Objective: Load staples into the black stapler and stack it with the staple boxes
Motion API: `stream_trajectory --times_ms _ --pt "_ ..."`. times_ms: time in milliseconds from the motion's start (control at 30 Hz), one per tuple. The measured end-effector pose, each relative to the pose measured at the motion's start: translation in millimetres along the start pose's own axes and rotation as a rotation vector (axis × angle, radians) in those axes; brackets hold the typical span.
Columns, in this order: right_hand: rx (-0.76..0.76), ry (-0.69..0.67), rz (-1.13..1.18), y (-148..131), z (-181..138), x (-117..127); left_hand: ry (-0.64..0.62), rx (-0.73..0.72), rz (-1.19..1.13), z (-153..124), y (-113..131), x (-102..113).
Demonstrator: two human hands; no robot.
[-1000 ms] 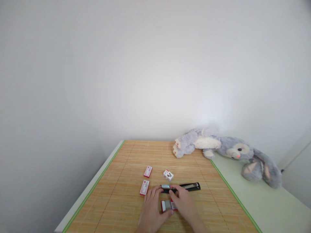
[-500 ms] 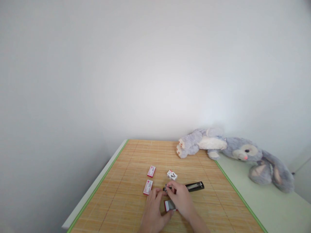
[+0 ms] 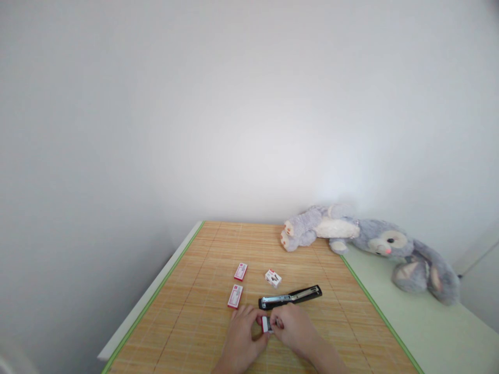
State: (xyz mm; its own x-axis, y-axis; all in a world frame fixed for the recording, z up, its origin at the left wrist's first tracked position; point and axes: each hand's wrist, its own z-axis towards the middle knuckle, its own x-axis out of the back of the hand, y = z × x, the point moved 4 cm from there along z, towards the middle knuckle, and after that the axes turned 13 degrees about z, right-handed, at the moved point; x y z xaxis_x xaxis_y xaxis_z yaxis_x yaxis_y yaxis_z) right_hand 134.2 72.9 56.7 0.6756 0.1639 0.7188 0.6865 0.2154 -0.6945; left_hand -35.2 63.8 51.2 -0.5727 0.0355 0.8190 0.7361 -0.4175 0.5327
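Note:
My left hand (image 3: 244, 335) grips a small open box of staples (image 3: 265, 324) by its ends, thumb on the near side and fingers on the far side. Grey staples show inside this red-edged box. My right hand (image 3: 294, 330) is over the box's right part, its fingertips pinched at the contents; what they hold is hidden. Just beyond both hands lies a black stapler (image 3: 290, 297), spread wide with its metal staple channel exposed. Nothing touches the stapler except the mat.
Two white and red boxes (image 3: 240, 271) (image 3: 235, 296) lie left of the stapler. A white box with a dark print (image 3: 273, 278) sits behind it. A grey plush rabbit (image 3: 374, 236) lies across the back right of the bamboo mat (image 3: 187, 311) and the pale tabletop (image 3: 390, 311).
My right hand has left the stapler's front end and come nearer, down to the staple box. My left fingers have also left the stapler and now hold the box. The view has shifted slightly.

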Motion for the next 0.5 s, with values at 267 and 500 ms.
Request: stream_trajectory --times_ms 267,500 --pt "-0.076 0.031 0.000 16.5 -22.8 37.6 -0.005 0.016 0.018 -0.1 -4.1 -4.0" --pt "-0.104 0.018 0.163 23.5 -32.8 25.0 -0.007 0.006 0.026 1.3 11.9 -11.2"
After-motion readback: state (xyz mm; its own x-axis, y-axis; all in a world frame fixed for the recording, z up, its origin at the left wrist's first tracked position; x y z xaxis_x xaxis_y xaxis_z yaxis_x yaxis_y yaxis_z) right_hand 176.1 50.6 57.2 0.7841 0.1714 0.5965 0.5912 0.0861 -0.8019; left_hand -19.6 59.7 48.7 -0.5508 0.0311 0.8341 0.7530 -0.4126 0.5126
